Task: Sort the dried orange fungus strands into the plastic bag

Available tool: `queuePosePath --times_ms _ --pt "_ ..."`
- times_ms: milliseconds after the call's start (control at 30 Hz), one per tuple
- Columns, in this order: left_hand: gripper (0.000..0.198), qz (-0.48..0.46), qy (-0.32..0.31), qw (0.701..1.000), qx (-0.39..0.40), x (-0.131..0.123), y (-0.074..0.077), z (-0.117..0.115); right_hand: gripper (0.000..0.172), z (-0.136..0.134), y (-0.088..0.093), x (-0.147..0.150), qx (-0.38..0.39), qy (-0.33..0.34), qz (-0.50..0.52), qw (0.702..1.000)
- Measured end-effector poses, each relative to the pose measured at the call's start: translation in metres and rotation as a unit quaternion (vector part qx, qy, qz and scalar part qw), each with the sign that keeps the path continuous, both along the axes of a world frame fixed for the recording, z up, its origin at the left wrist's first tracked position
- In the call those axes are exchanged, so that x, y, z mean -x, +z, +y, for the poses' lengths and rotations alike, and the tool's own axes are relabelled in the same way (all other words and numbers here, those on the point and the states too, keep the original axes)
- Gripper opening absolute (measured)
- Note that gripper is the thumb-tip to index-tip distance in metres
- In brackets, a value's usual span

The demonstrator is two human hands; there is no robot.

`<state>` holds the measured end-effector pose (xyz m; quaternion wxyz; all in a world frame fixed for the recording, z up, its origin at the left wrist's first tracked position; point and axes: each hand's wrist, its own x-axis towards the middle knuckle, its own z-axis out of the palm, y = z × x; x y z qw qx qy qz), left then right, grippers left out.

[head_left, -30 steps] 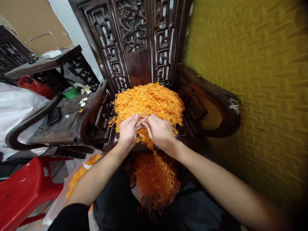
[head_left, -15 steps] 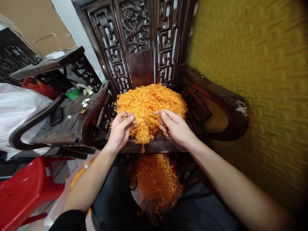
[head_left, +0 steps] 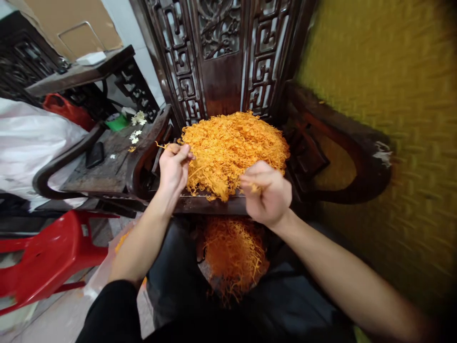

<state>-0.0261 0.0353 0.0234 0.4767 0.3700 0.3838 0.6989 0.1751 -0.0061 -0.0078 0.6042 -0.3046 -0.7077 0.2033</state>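
A heap of thin orange strands (head_left: 233, 145) lies on the seat of a carved dark wooden chair (head_left: 221, 62). My left hand (head_left: 173, 165) is at the heap's left edge, fingers pinched on a few strands. My right hand (head_left: 267, 190) is over the seat's front edge at the heap's lower right, fingers curled and blurred, with some strands in them. A second clump of orange strands (head_left: 232, 255) sits below the seat, in my lap on dark cloth.
A yellow textured wall (head_left: 385, 95) is close on the right. Left of the chair stands a dark wooden side table (head_left: 103, 166) with a black object (head_left: 94, 154), a green item (head_left: 116, 122) and small white flowers. A red plastic stool (head_left: 50, 257) and white bag (head_left: 28, 143) lie further left.
My hands met at the heap's front, then parted. The left has moved up and left with strands; the right has drawn back toward the seat's front edge. The view has shifted.
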Motion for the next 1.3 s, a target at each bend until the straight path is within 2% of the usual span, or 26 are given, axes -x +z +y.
queuePosePath --times_ms 67,133,200,333,400,467,567,667,800,867,967,1033,1100,1167,1233,1300 --pt "0.036 -0.041 -0.048 0.998 -0.004 0.01 0.006 -0.001 0.021 0.005 0.006 -0.006 0.136 0.027 0.059 0.989" --pt "0.033 -0.067 -0.113 0.991 -0.002 0.012 0.008 -0.008 0.029 0.014 0.009 -0.011 0.261 0.085 0.105 0.956" --pt "0.033 -0.077 -0.165 0.983 0.013 0.008 0.006 -0.017 0.038 0.022 0.009 -0.014 0.307 0.127 0.122 0.935" --pt "0.043 -0.065 -0.217 0.973 0.038 -0.007 -0.003 -0.027 0.052 0.025 0.005 -0.008 0.267 0.098 0.03 0.958" --pt "0.048 -0.048 -0.233 0.97 0.045 -0.014 -0.006 -0.03 0.047 0.02 0.004 0.002 0.25 0.087 -0.019 0.964" --pt "0.051 -0.034 -0.246 0.968 0.048 -0.022 -0.007 -0.031 0.04 0.016 0.004 0.013 0.241 0.08 -0.024 0.967" --pt "0.052 -0.031 -0.249 0.966 0.054 -0.028 -0.003 -0.031 0.046 0.023 0.002 0.021 0.212 0.032 0.056 0.975" --pt "0.051 -0.052 -0.233 0.97 0.056 -0.022 0.004 -0.029 0.05 0.049 -0.001 0.006 0.212 -0.025 0.178 0.961" --pt "0.049 -0.084 -0.21 0.973 0.046 0.0 0.014 -0.028 0.048 0.076 -0.003 -0.024 0.273 0.017 0.253 0.928" --pt "0.048 -0.095 -0.204 0.974 0.041 0.009 0.017 -0.027 0.046 0.07 -0.001 -0.027 0.31 0.08 0.229 0.919" --pt "0.047 -0.107 -0.184 0.976 0.05 0.014 0.016 -0.024 0.04 0.047 0.004 -0.015 0.327 0.182 0.134 0.918" --pt "0.046 -0.108 -0.164 0.979 0.061 0.015 0.013 -0.022 0.039 0.031 0.008 -0.004 0.279 0.185 0.044 0.941" --pt "0.046 -0.106 -0.149 0.981 0.065 0.014 0.01 -0.02 0.04 0.022 0.009 0.006 0.188 0.143 -0.054 0.97" --pt "0.046 -0.11 -0.147 0.981 0.059 0.012 0.009 -0.018 0.033 0.019 0.008 0.014 0.099 0.105 -0.115 0.983" --pt "0.044 -0.108 -0.146 0.982 0.054 0.008 0.008 -0.017 0.022 0.02 0.006 0.019 0.06 0.07 -0.116 0.989" --pt "0.038 -0.074 -0.125 0.987 0.062 0.004 0.006 -0.017 0.023 0.024 0.004 0.02 0.072 0.027 -0.074 0.994"
